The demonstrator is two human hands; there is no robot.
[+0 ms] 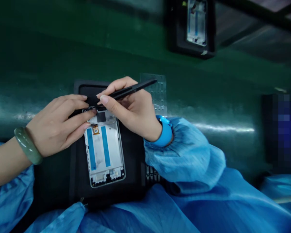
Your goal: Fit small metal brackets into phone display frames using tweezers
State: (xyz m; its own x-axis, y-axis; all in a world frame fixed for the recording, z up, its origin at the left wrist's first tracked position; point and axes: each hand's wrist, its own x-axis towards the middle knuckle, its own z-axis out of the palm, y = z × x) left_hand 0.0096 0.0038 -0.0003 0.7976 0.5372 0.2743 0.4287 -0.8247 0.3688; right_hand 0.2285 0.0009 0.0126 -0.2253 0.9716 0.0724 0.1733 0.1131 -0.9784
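Observation:
An opened phone frame (99, 149) lies on a black holder (133, 158), its silver inside facing up with two blue strips and a small orange flex cable (95, 129). My left hand (58, 124) has its fingers stretched out, the fingertips resting on the upper left edge of the frame. Black tweezers (133, 89) are gripped in my right hand (138, 113), above the frame's top end. Their tips point down at the top edge beside my left fingertips. Whether anything is between the tips is too small to tell.
A clear plastic sheet with small marks (160, 94) lies beyond my right wrist on the green table (220, 106). Farther off, another black holder (179, 45) carries a second phone frame (196, 24). A dark object with a pixelated patch (269, 129) stands at the far right.

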